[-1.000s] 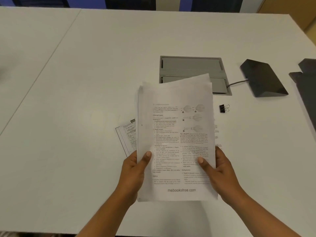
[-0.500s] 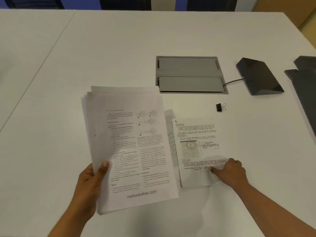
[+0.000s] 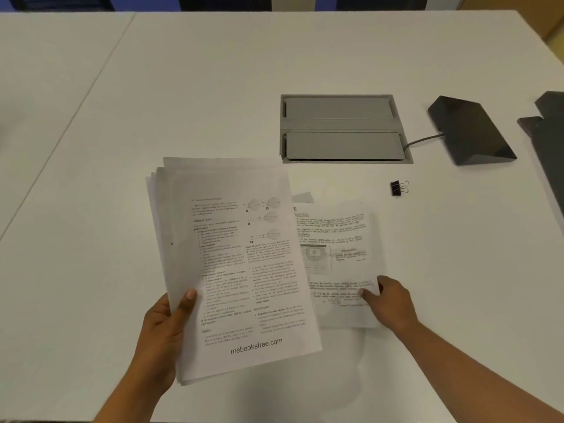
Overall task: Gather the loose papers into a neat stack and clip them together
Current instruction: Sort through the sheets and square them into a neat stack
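Left hand [image 3: 158,334] grip clenched on the paper stack [image 3: 232,264], thumb on top, stack edges fanned. Right hand [image 3: 389,302] grip pressed fingertips onto the loose sheet [image 3: 335,264] flat on the tabletop [image 3: 183,87], not pinched. Sheet lay directly right of the stack, long axis away from the person. Binder clip [image 3: 398,188] sat beyond the right grip, nearer that hand.

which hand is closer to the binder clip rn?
Right. The right hand rests on the loose sheet below the binder clip; the left hand holds the paper stack, farther off.
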The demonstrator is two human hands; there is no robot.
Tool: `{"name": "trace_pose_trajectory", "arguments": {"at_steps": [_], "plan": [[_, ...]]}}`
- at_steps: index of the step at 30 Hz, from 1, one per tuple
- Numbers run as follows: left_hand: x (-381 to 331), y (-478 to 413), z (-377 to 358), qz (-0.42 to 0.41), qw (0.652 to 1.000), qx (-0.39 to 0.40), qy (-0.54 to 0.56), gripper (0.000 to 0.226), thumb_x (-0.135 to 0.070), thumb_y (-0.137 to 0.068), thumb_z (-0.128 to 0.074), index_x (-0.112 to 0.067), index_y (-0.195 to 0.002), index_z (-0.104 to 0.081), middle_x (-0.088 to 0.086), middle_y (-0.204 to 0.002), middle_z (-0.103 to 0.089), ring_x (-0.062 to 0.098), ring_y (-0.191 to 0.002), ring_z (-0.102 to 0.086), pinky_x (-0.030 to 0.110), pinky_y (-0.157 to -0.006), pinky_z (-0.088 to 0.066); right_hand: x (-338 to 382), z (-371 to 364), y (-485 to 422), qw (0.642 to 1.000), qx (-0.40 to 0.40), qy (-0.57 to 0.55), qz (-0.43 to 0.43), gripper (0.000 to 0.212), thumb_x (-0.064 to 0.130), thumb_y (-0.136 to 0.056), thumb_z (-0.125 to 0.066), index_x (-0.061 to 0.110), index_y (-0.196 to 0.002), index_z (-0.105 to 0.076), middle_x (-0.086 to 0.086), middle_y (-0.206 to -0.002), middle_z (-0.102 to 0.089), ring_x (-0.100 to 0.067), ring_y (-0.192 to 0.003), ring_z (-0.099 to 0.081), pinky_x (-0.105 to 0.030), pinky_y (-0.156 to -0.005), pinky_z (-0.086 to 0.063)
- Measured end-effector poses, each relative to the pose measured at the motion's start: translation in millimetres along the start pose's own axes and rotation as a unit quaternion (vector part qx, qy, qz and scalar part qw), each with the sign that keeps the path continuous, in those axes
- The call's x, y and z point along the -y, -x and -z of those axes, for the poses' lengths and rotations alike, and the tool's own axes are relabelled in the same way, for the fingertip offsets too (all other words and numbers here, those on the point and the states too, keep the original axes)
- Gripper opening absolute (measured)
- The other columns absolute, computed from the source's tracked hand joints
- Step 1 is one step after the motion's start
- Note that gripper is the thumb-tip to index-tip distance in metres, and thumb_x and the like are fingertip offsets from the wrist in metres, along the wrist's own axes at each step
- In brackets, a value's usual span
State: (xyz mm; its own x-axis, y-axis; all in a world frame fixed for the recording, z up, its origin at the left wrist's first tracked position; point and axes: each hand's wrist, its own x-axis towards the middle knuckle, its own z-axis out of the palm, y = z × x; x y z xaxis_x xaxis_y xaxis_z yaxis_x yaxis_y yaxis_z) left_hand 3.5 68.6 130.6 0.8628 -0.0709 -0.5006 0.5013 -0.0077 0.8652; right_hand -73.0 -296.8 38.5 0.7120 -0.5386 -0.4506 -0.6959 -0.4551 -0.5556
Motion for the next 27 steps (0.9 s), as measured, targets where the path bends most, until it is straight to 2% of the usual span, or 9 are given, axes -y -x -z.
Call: {"name": "trace_pose_trajectory", "arguments": {"at_steps": [1, 4, 8, 11, 14, 18, 20, 23, 27], "plan": [[0.2, 0.1, -0.3, 0.002, 1.000, -0.001, 0.000, 0.068, -0.065, -0.059, -0.080, -0.016, -0.105, -0.071, 0.010, -0.101, -0.079, 0.032, -0.085, -0.076, 0.043, -0.071, -0.060, 5.9, -4.0, 0.0, 1.000, -0.005, -0.004, 0.014, 0.011, 0.023, -0.088, -0.069, 0.013, -0.093, -0.067, -0.005, -0.094, -0.074, -0.015, -0.071, -0.060, -0.014, -0.053, -0.040], [1.5, -0.3, 1.9, 0.016, 1.000, -0.009, 0.018, 0.048, -0.050, -0.077, -0.070, -0.014, -0.108, -0.069, 0.014, -0.106, -0.077, 0.033, -0.083, -0.076, 0.048, -0.077, -0.059, 23.8, -16.6, 0.3, 0.999, -0.020, 0.028, 0.035, 0.009, 0.023, -0.089, -0.066, 0.014, -0.090, -0.063, -0.003, -0.092, -0.073, -0.016, -0.071, -0.061, -0.019, -0.055, -0.046], [0.8, 0.6, 6.4, 0.024, 0.999, -0.013, 0.018, 0.052, -0.053, -0.069, -0.075, -0.015, -0.106, -0.070, 0.014, -0.105, -0.077, 0.032, -0.083, -0.076, 0.047, -0.076, -0.059, 39.5, -34.0, -1.7, 0.994, -0.043, 0.089, 0.037, 0.011, 0.022, -0.090, -0.061, 0.012, -0.093, -0.062, -0.007, -0.094, -0.071, -0.026, -0.080, -0.067, -0.032, -0.067, -0.056], [1.7, 0.5, 10.1, 0.029, 0.999, -0.023, 0.010, 0.070, -0.064, -0.053, -0.082, -0.017, -0.104, -0.071, 0.012, -0.103, -0.078, 0.035, -0.086, -0.075, 0.048, -0.077, -0.059, 45.7, -44.9, -0.9, 0.991, -0.036, 0.131, 0.020, 0.032, 0.034, -0.086, -0.067, 0.010, -0.105, -0.060, -0.009, -0.105, -0.063, -0.028, -0.095, -0.063, -0.036, -0.076, -0.055], [4.4, 0.1, 14.2, 0.040, 0.999, -0.029, 0.015, 0.070, -0.067, -0.049, -0.082, -0.019, -0.100, -0.073, 0.012, -0.102, -0.078, 0.040, -0.091, -0.073, 0.056, -0.084, -0.057, 48.6, -53.1, 1.9, 0.985, -0.031, 0.172, 0.004, 0.058, 0.044, -0.075, -0.077, 0.007, -0.113, -0.054, -0.011, -0.112, -0.055, -0.029, -0.105, -0.057, -0.036, -0.081, -0.053], [5.8, -1.2, 17.6, 0.037, 0.999, -0.026, 0.016, 0.077, -0.074, -0.035, -0.084, -0.024, -0.093, -0.076, 0.010, -0.100, -0.079, 0.036, -0.088, -0.074, 0.055, -0.084, -0.057, 51.4, -57.0, -0.6, 0.987, -0.032, 0.153, -0.025, 0.065, 0.039, -0.070, -0.084, 0.005, -0.114, -0.051, -0.014, -0.114, -0.055, -0.032, -0.101, -0.061, -0.037, -0.081, -0.054], [6.4, -1.9, 17.9, 0.035, 0.999, -0.029, 0.019, 0.068, -0.071, -0.046, -0.083, -0.023, -0.094, -0.075, 0.010, -0.099, -0.079, 0.036, -0.088, -0.075, 0.053, -0.082, -0.057, 52.7, -57.5, -3.2, 0.994, -0.021, 0.093, -0.054, 0.064, 0.032, -0.067, -0.087, 0.005, -0.112, -0.050, -0.015, -0.111, -0.059, -0.033, -0.098, -0.065, -0.038, -0.078, -0.057], [6.9, -3.1, 16.6, 0.032, 0.998, -0.037, 0.032, 0.037, -0.044, -0.077, -0.069, -0.017, -0.101, -0.072, 0.013, -0.101, -0.078, 0.034, -0.085, -0.074, 0.049, -0.080, -0.058, 52.2, -58.0, -5.2, 0.996, -0.007, 0.047, -0.076, 0.056, 0.025, -0.068, -0.087, 0.007, -0.105, -0.049, -0.013, -0.106, -0.068, -0.033, -0.094, -0.068, -0.038, -0.075, -0.058], [6.3, -4.3, 14.7, 0.029, 0.999, -0.038, 0.022, 0.031, -0.038, -0.079, -0.064, -0.017, -0.100, -0.072, 0.010, -0.097, -0.079, 0.027, -0.077, -0.076, 0.046, -0.076, -0.058, 49.3, -60.7, -6.5, 0.994, 0.007, 0.067, -0.084, 0.042, 0.029, -0.073, -0.083, 0.009, -0.100, -0.059, -0.011, -0.106, -0.071, -0.030, -0.094, -0.069, -0.035, -0.074, -0.058]]}}
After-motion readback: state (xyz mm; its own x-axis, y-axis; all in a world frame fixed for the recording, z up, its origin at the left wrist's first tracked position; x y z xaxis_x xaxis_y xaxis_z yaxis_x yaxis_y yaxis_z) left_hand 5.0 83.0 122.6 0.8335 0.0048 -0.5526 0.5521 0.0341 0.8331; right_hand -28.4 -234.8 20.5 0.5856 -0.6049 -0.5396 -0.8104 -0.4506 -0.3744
